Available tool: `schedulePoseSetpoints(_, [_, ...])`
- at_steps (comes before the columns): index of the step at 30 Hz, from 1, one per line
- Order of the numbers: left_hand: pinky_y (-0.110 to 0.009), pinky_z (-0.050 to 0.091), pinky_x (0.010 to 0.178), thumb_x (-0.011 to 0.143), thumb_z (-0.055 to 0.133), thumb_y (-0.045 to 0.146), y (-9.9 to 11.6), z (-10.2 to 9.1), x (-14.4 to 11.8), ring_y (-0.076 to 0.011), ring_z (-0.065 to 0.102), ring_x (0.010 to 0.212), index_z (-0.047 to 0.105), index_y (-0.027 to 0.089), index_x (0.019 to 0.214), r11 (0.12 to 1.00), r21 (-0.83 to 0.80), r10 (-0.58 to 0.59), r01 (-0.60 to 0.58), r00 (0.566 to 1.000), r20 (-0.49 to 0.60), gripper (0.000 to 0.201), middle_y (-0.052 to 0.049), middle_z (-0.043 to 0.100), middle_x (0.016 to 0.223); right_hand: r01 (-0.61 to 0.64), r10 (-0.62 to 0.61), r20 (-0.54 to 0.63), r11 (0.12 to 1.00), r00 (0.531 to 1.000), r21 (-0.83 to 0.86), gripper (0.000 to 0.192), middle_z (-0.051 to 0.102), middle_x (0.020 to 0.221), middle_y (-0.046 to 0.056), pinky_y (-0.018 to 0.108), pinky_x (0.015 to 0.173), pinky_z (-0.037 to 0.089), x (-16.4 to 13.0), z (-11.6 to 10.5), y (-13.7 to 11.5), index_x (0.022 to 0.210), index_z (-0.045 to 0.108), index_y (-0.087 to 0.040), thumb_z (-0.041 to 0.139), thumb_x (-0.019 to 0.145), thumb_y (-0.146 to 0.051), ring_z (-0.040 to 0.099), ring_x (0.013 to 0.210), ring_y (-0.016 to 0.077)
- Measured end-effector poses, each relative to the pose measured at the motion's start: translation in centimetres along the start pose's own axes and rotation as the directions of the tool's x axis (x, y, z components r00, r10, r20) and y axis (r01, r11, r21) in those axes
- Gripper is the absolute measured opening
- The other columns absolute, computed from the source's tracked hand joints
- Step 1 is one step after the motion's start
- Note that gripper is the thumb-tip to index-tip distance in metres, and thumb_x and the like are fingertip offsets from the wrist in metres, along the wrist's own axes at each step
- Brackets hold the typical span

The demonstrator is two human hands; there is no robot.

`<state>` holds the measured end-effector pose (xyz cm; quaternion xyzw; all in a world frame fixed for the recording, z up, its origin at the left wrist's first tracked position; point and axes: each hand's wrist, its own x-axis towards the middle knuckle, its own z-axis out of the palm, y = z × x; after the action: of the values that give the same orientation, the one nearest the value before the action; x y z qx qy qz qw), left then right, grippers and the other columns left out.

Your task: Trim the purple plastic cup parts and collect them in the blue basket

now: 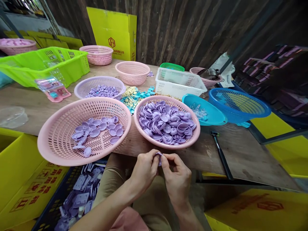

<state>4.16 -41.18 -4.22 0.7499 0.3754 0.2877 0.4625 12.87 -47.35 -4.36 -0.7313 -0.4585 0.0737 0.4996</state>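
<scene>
A small purple cap (159, 156) is pinched between both hands, just off the near edge of the surface (240, 150) and over the lap. The left hand (144, 170) and right hand (176, 175) are pressed close together, fingers (166, 159) curled tight around the cap, so most of it is hidden and its exact shape can't be told.

Right beyond the hands, two pink baskets are set side by side on the surface, their rims touching or nearly so. The right basket (144, 128) is heaped with purple caps, while the left basket (55, 141) is only thinly covered with them and overhangs the surface edge a bit.

Behind those, a lilac basket (80, 88) of smaller purple bits is seen, with a pile of teal and yellow parts (134, 96) just beside it. Further back are an empty-looking pink basket (132, 72), a white crate (178, 81), and a teal bowl (211, 117) next to a blue basket (240, 104) on the right. A green crate (43, 65) is parked far left, and a yellow box (113, 32) is stood against the wall.

A black-handled tool (221, 154) is laid on the surface to the right of the hands. Down by the left knee, a dark crate (60, 199) of lilac flat pieces is found, with yellow bins (21, 179) beside it.
</scene>
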Motion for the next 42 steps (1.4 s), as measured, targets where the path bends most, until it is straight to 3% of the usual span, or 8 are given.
schedulePoseSetpoints(10, [-0.016, 0.034, 0.047, 0.083, 0.040, 0.015, -0.1, -0.3, -0.1, -0.0074, 0.050, 0.048, 0.057, 0.014, 0.074, 0.999, -0.042, -0.018, 0.019, 1.000, 0.013, 0.020, 0.001, 0.056, 0.056, -0.327, 0.264, 0.205, 0.857, 0.942, 0.398, 0.019, 0.057, 0.058, -0.002, 0.017, 0.041, 0.037, 0.5, 0.4, 0.2, 0.071, 0.058, -0.016, 0.056, 0.076, -0.034, 0.046, 0.045, 0.0069])
schedulePoseSetpoints(16, [-0.018, 0.037, 0.048, 0.083, 0.037, 0.014, -0.3, -0.2, -0.3, -0.0090, 0.051, 0.049, 0.055, 0.014, 0.073, 0.986, 0.132, 0.116, -0.106, 0.991, -0.073, 0.021, -0.001, 0.058, 0.061, -0.025, 0.024, 0.022, 0.999, 0.999, 0.037, 0.015, 0.055, 0.057, -0.001, 0.019, 0.046, 0.039, 0.3, 0.6, -0.8, 0.067, 0.055, -0.016, 0.052, 0.078, -0.027, 0.047, 0.048, 0.0084])
schedulePoseSetpoints(20, [-0.020, 0.042, 0.051, 0.086, 0.031, 0.016, -0.8, 0.0, -0.7, -0.0112, 0.054, 0.054, 0.052, 0.014, 0.076, 0.922, 0.333, 0.250, -0.199, 0.961, -0.117, 0.023, -0.004, 0.059, 0.066, 0.187, -0.196, -0.048, 0.971, 0.979, -0.151, 0.015, 0.052, 0.055, -0.002, 0.018, 0.047, 0.037, 0.3, 0.8, -1.5, 0.064, 0.052, -0.017, 0.049, 0.079, -0.021, 0.045, 0.047, 0.0080])
schedulePoseSetpoints(29, [-0.021, 0.046, 0.050, 0.087, 0.025, 0.015, -1.3, 0.7, -1.1, -0.0131, 0.058, 0.056, 0.053, 0.014, 0.082, 0.837, 0.498, 0.330, -0.226, 0.935, -0.131, 0.028, -0.005, 0.061, 0.065, 0.078, -0.078, 0.047, 0.997, 0.996, 0.011, 0.016, 0.053, 0.057, -0.002, 0.019, 0.047, 0.037, -0.3, 1.4, -1.1, 0.067, 0.054, -0.017, 0.049, 0.080, -0.025, 0.045, 0.048, 0.0085])
schedulePoseSetpoints(32, [-0.021, 0.047, 0.057, 0.087, 0.028, 0.016, -1.3, -1.7, -0.9, -0.0136, 0.060, 0.063, 0.054, 0.015, 0.092, 0.821, 0.524, 0.366, -0.227, 0.913, -0.178, 0.026, -0.005, 0.064, 0.073, -0.051, 0.032, 0.134, 0.988, 0.991, 0.145, 0.017, 0.058, 0.066, 0.000, 0.020, 0.053, 0.041, -0.6, 0.8, 1.0, 0.077, 0.058, -0.018, 0.048, 0.082, -0.031, 0.051, 0.057, 0.0108])
schedulePoseSetpoints(36, [-0.029, 0.045, 0.064, 0.085, 0.034, 0.021, -2.0, -8.8, 0.7, -0.0180, 0.057, 0.064, 0.056, 0.015, 0.096, 0.739, 0.650, 0.197, 0.177, 0.866, -0.460, 0.026, -0.006, 0.063, 0.075, -0.276, 0.264, -0.250, 0.961, 0.932, -0.015, 0.026, 0.057, 0.067, 0.003, 0.026, 0.057, 0.041, 1.4, -1.2, 7.5, 0.081, 0.055, -0.016, 0.042, 0.082, -0.039, 0.052, 0.060, 0.0155])
schedulePoseSetpoints(38, [-0.036, 0.043, 0.073, 0.082, 0.039, 0.022, -2.4, -11.6, 1.8, -0.0252, 0.056, 0.082, 0.056, 0.013, 0.100, 0.617, 0.728, 0.212, 0.300, 0.827, -0.521, 0.026, -0.012, 0.061, 0.090, -0.258, 0.196, -0.287, 0.945, 0.938, -0.198, 0.024, 0.058, 0.077, 0.010, 0.032, 0.064, 0.041, 3.4, -2.3, 11.2, 0.082, 0.054, -0.015, 0.042, 0.079, -0.035, 0.054, 0.070, 0.0205])
schedulePoseSetpoints(42, [-0.042, 0.038, 0.082, 0.078, 0.046, 0.022, -1.7, -10.9, 3.6, -0.0310, 0.045, 0.103, 0.052, 0.009, 0.110, 0.535, 0.814, 0.358, 0.227, 0.811, -0.462, 0.035, -0.018, 0.050, 0.112, -0.124, 0.065, -0.147, 0.890, 0.987, -0.438, 0.025, 0.056, 0.090, 0.016, 0.037, 0.074, 0.040, 6.9, -2.9, 16.2, 0.091, 0.055, -0.011, 0.043, 0.074, -0.025, 0.052, 0.085, 0.0259])
